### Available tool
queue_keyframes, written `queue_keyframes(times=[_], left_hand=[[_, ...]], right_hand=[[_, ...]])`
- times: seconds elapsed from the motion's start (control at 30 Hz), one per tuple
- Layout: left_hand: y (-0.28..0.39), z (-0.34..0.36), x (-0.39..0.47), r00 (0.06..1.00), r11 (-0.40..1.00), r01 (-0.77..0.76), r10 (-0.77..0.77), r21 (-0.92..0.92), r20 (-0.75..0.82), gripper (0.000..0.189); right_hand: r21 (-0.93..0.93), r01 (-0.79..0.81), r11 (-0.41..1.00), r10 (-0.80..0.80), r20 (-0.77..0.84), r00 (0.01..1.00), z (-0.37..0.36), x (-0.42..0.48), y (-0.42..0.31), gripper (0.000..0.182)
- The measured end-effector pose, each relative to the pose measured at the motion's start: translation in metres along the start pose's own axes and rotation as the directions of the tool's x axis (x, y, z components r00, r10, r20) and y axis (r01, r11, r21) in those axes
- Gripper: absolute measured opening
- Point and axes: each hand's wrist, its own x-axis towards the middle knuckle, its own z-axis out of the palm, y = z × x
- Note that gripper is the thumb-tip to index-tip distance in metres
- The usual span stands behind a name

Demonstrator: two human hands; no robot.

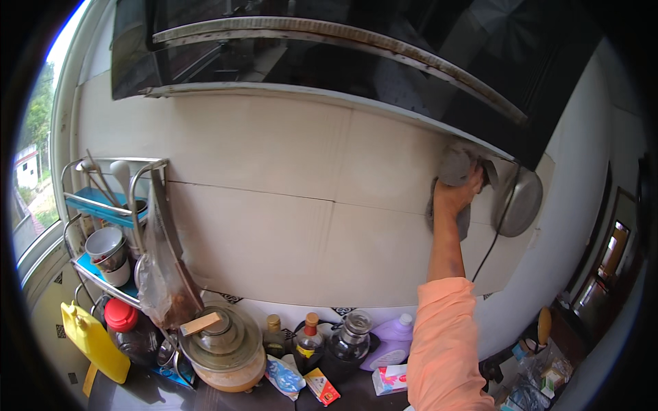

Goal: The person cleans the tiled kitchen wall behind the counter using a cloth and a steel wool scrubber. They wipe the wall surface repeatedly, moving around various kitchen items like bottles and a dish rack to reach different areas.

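Note:
My right hand [465, 191], at the end of an arm in an orange sleeve, presses a grey cloth [455, 167] against the beige wall panel [267, 231]. Part of the cloth hangs below the hand, beside the wrist. This spot lies just under the right end of a black range hood [329, 67], whose pale lower edge runs along the panel's top. Right of the hand, a round metal pan or lid [520, 203] hangs flat on the wall, with a dark cord [491, 251] running down across it. My left hand is out of view.
A metal rack [149, 167] with bowls stands left, by the window. Along the counter [216, 398] are a yellow jug [95, 341], a red-lidded jar [122, 316], a lidded glass pot [223, 354], several bottles [311, 339], a purple detergent bottle [389, 341] and small packets [322, 386].

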Motion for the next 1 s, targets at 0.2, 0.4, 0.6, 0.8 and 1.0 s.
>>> queue_keyframes(times=[0.2,0.4,0.6,0.8,1.0], left_hand=[[0.001,0.004,0.005,0.998,1.000,-0.018,0.018,0.008,-0.066,0.070],[-0.010,0.009,0.001,0.994,0.998,-0.025,0.019,-0.049,-0.109,0.068],[-0.009,0.012,0.003,0.994,0.997,-0.027,0.019,-0.067,-0.109,0.067],[-0.021,0.011,0.000,0.990,0.996,-0.022,0.010,-0.082,-0.140,0.067],[-0.017,0.010,0.005,0.983,0.994,-0.071,0.056,-0.084,-0.172,0.065]], right_hand=[[0.429,0.076,0.900,-0.163,0.170,0.972,-0.031,-0.066,-0.153,0.075],[0.607,0.531,0.592,-0.763,0.209,0.612,-0.063,-0.166,-0.267,0.057],[0.939,0.313,0.141,-0.795,-0.081,0.601,-0.084,-0.308,-0.322,0.024],[0.954,0.295,-0.043,-0.880,-0.176,0.441,-0.084,-0.308,-0.297,0.017],[0.917,0.389,-0.089,-0.992,-0.046,-0.119,-0.095,-0.206,-0.184,0.027]])
